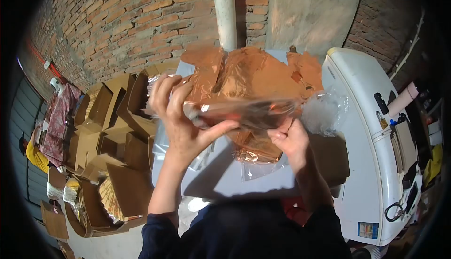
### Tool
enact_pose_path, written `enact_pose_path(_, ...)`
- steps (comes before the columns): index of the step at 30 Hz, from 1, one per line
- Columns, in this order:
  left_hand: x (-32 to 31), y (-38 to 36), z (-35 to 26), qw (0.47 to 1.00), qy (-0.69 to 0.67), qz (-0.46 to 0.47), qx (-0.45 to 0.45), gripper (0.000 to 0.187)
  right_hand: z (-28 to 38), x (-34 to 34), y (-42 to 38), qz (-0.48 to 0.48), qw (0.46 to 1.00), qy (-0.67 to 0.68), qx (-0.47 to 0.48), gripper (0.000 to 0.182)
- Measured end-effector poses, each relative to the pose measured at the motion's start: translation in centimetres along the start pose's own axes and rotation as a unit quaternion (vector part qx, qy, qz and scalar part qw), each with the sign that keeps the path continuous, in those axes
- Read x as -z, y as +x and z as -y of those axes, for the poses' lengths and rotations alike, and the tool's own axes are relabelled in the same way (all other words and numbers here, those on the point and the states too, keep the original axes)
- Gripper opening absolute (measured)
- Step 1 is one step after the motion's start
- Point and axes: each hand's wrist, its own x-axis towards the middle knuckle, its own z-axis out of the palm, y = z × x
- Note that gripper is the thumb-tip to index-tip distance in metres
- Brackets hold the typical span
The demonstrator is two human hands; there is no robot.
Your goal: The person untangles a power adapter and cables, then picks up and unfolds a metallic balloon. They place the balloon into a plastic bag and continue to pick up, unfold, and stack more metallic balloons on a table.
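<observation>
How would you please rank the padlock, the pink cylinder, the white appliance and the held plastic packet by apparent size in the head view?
1. White appliance
2. Held plastic packet, though blurred
3. Pink cylinder
4. Padlock

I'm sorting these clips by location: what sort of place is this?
Probably a small packing workshop: open cardboard boxes crowd the left, a plastic packet is being handled over a white table, and the wall behind is bare brick.
</observation>
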Motion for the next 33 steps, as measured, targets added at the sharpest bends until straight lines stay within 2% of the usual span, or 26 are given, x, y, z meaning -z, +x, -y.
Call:
enact_pose_path(1,0.4,0.4,-0.5,1.000,0.030,-0.001,-0.009,0.105,-0.1,-0.1,0.0,-0.004,1.000,0.007,-0.025,0.013)
enact_pose_path(2,0.9,0.9,-0.7,0.997,-0.046,0.052,0.042,0.086,-0.1,-0.4,-0.2,0.013,0.995,0.065,-0.071,0.008)
enact_pose_path(3,1.4,1.3,-1.0,0.983,-0.116,0.098,0.100,0.066,0.0,-0.8,-0.2,0.005,0.998,0.010,-0.058,0.010)
enact_pose_path(4,1.9,0.7,-0.5,0.935,-0.204,0.203,0.205,0.054,0.0,-1.1,-0.3,-0.005,0.998,-0.044,-0.044,0.012)
enact_pose_path(5,2.2,0.0,-0.2,0.857,-0.286,0.300,0.305,0.043,0.0,-1.5,-0.5,-0.015,0.995,-0.098,-0.032,0.015)
enact_pose_path(6,2.1,-0.7,-0.1,0.836,-0.322,0.279,0.344,0.035,0.2,-1.8,-1.2,-0.026,0.983,-0.180,-0.020,0.024)
enact_pose_path(8,1.7,-2.0,0.3,0.785,-0.391,0.237,0.418,0.022,-0.2,-1.6,-1.6,-0.031,0.958,-0.278,0.064,0.029)
enact_pose_path(9,2.2,-2.7,0.6,0.714,-0.428,0.275,0.480,0.020,-0.5,-1.4,-1.8,-0.037,0.939,-0.325,0.103,0.032)
enact_pose_path(11,1.2,-4.8,1.2,0.703,-0.474,0.237,0.474,0.016,-0.6,-0.9,-2.4,-0.021,0.910,-0.396,0.125,0.029)
enact_pose_path(13,0.3,-6.6,1.9,0.658,-0.521,0.225,0.495,0.016,-0.5,-0.3,-2.9,-0.003,0.875,-0.462,0.148,0.027)
enact_pose_path(14,0.0,-7.4,2.2,0.635,-0.543,0.218,0.504,0.016,0.1,-0.3,-3.1,0.065,0.858,-0.489,0.142,0.020)
enact_pose_path(17,-0.7,-9.5,2.4,0.547,-0.586,0.209,0.560,0.017,-0.1,-1.4,-4.0,0.083,0.862,-0.490,0.098,0.010)
enact_pose_path(18,-1.0,-10.2,2.9,0.545,-0.594,0.231,0.544,0.018,-0.3,-1.9,-4.3,0.054,0.895,-0.440,0.058,0.007)
enact_pose_path(21,-2.1,-11.9,2.7,0.556,-0.585,0.217,0.549,0.021,0.0,-2.5,-4.6,0.066,0.887,-0.457,-0.002,0.006)
enact_pose_path(22,-2.5,-12.8,2.9,0.557,-0.579,0.235,0.547,0.023,-0.2,-1.8,-4.4,0.066,0.873,-0.484,0.009,0.007)
enact_pose_path(24,-3.1,-13.9,3.5,0.562,-0.566,0.269,0.540,0.027,-0.7,-0.9,-4.3,0.054,0.877,-0.477,0.008,0.008)
enact_pose_path(27,-3.5,-14.2,2.6,0.618,-0.518,0.250,0.536,0.029,-0.9,0.5,-3.9,0.036,0.876,-0.479,0.033,0.010)
enact_pose_path(28,-3.7,-14.8,3.4,0.604,-0.529,0.281,0.525,0.040,-0.9,0.7,-3.8,0.031,0.872,-0.487,0.041,0.010)
enact_pose_path(31,-3.9,-12.9,2.6,0.710,-0.467,0.236,0.472,0.057,-0.5,0.7,-3.6,0.018,0.868,-0.496,0.022,0.010)
enact_pose_path(32,-4.5,-12.6,3.1,0.749,-0.448,0.239,0.426,0.069,-0.3,0.6,-3.6,0.017,0.872,-0.488,-0.001,0.008)
enact_pose_path(33,-4.6,-11.4,3.0,0.798,-0.412,0.239,0.370,0.068,-0.2,0.6,-3.5,0.016,0.877,-0.480,-0.025,0.007)
